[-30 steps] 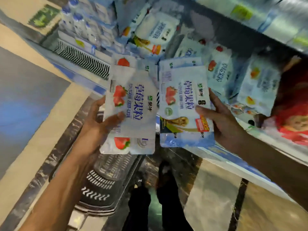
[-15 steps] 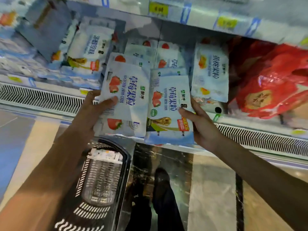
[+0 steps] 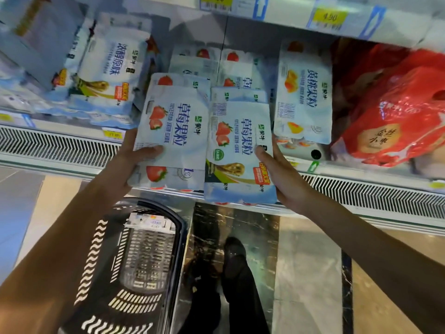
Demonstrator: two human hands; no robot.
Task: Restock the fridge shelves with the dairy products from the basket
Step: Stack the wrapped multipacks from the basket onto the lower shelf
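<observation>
Open chiller, seen from head height looking down. Fridge shelf (image 3: 72, 131) runs across the view with a slatted white vent grille (image 3: 375, 196) along its front edge; yellow price tags (image 3: 328, 18) sit on the rail of the shelf above.

Left hand (image 3: 125, 169) grips a strawberry yogurt multipack (image 3: 175, 131) by its left edge, thumb across the front face. Right hand (image 3: 286, 177) grips a second strawberry multipack (image 3: 240, 150) by its right edge, thumb on the front. The two packs are held upright, side by side and touching, at the front lip of the shelf, in front of more strawberry packs (image 3: 231, 68) stacked farther back.

Shelf contents: to the right of the held packs, a yellow peach multipack (image 3: 304, 92) stands upright; beyond it, far right, shiny red wrapped packages (image 3: 397, 112). To the left, plain-flavour packs (image 3: 108, 75) lean in a stack, with blurred pale blue cartons at the far left.

Floor: beige tiles (image 3: 305, 273) with a dark marbled strip running toward the chiller. Black shopping basket (image 3: 101, 261) sits on the floor near left, under the left forearm; one pale carton (image 3: 151, 222) lies at its far end. Person's dark-trousered legs and shoes (image 3: 233, 251) stand beside the basket on the marbled strip.
</observation>
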